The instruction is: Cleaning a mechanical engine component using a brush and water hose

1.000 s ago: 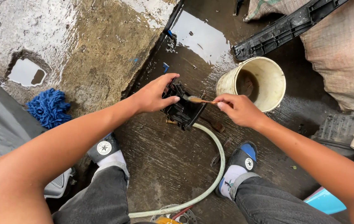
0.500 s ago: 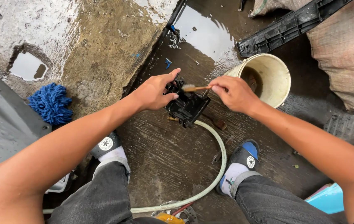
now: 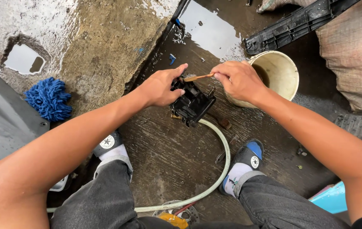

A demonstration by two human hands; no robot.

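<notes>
My left hand (image 3: pixel 160 87) grips the upper left edge of a small black boxy part (image 3: pixel 192 104) held just above the wet ground. My right hand (image 3: pixel 238 80) pinches a thin wooden-handled brush (image 3: pixel 198 77) whose tip reaches the top of the black part, close to my left fingers. A cream plastic bucket (image 3: pixel 279 71) stands right behind my right hand. A pale hose (image 3: pixel 223 144) curves from under the black part down between my feet.
A blue mop head (image 3: pixel 48 98) lies at the left on wet concrete with puddles (image 3: pixel 23 59). A long black plastic panel (image 3: pixel 293 26) and a woven sack (image 3: pixel 352 51) lie at the top right. My shoes (image 3: pixel 248 154) flank the hose; a light-blue object (image 3: pixel 333 198) is lower right.
The black part, both hands and the bucket sit slightly higher and further right in view as my head shifted. The brush has moved a little along the top of the part.
</notes>
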